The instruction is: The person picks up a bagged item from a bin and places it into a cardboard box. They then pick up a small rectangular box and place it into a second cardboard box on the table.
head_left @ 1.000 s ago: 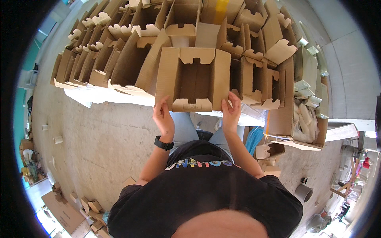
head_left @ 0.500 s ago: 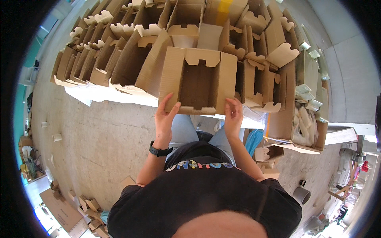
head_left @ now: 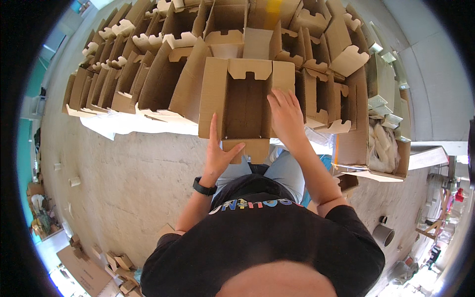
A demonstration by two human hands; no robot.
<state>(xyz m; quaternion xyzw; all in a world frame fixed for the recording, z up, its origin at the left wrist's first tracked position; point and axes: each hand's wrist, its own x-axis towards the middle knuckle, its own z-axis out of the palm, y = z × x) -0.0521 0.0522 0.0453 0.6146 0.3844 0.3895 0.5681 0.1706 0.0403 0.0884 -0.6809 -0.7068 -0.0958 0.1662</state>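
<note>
A brown cardboard box (head_left: 213, 94) stands in front of me at the near edge of the stacked boxes. It is open at the top, with wide side panels and a notched tab at its far end. The near flap (head_left: 255, 150) is folded outward toward me. My left hand (head_left: 217, 157) grips the near left corner, index finger along the left panel and thumb on the near flap. My right hand (head_left: 288, 118) lies on the right panel, fingers stretched out over it and close together.
Rows of similar open cardboard boxes (head_left: 166, 81) fill the surface ahead, left and right. A larger carton (head_left: 354, 143) at the right holds a clear plastic bag (head_left: 382, 148). On the floor are a grey cylinder (head_left: 383, 235) and, at lower left, cardboard pieces (head_left: 81, 270).
The near flap of the box has swung outward toward me. My right hand has moved from the near right corner up onto the right panel; my left thumb now rests on the flap.
</note>
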